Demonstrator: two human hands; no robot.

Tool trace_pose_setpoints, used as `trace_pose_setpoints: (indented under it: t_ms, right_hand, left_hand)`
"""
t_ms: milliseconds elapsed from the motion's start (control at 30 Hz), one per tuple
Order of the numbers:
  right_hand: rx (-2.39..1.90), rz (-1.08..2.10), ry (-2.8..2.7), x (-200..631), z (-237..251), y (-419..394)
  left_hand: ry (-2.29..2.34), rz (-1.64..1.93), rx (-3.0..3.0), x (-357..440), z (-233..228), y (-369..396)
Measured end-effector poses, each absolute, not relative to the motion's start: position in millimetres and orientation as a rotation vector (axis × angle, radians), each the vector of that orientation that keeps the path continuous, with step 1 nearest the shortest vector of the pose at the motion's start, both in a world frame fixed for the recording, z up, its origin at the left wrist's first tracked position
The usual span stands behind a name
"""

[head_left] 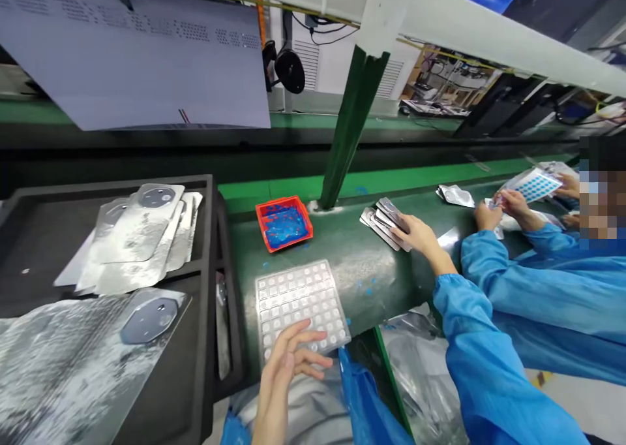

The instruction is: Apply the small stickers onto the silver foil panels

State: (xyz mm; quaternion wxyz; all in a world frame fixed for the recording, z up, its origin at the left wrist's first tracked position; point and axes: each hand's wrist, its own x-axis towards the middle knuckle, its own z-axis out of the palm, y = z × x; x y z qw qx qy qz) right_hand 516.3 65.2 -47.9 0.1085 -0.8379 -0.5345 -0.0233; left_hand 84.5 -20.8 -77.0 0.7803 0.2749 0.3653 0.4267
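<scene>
My left hand hovers at the near edge of a clear plastic tray, its fingers spread and nothing held. Rows of small round pieces fill the tray's pockets. Out to the right, my right hand has its fingers and thumb on the end of a fanned stack of thin silver phone back covers lying on the green bench. A red bin stands beyond the clear tray, holding many small blue film bits.
A black cart tray on the left carries film-wrapped phone back covers. A green post rises behind the red bin. Clear plastic bags lie below the bench edge. At right, a co-worker's hands hold a sheet of blue dots.
</scene>
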Motion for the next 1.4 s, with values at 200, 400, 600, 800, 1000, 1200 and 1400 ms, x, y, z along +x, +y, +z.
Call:
trace_pose_setpoints:
  t_ms: [200,400,600,800,1000,1200,1400]
  right_hand:
    - [-2.499,-0.251,-1.574,515,-41,69]
    - [-2.353,-0.434,-1.457,481,-31,53]
    - [-1.891,-0.056,-1.343,354,-51,20]
    - [-1.456,0.165,-1.785,235,-65,-24]
    - [-1.273,0.569,-1.797,237,-44,-36]
    - [-1.543,0.483,-1.706,248,-30,-21]
    - [-1.518,0.683,-1.659,233,-31,3]
  left_hand:
    - [0.812,0.929,0.645,85,-73,-23]
    - [0.819,0.97,0.707,87,-70,-18]
    - [0.844,0.988,0.864,117,-79,-8]
    - [1.001,1.02,0.763,129,-88,-4]
    - [1.144,0.981,0.553,106,-84,-1]
    - [1.04,0.906,0.764,109,-73,-6]
    - [1.048,0.87,0.827,109,-65,-6]
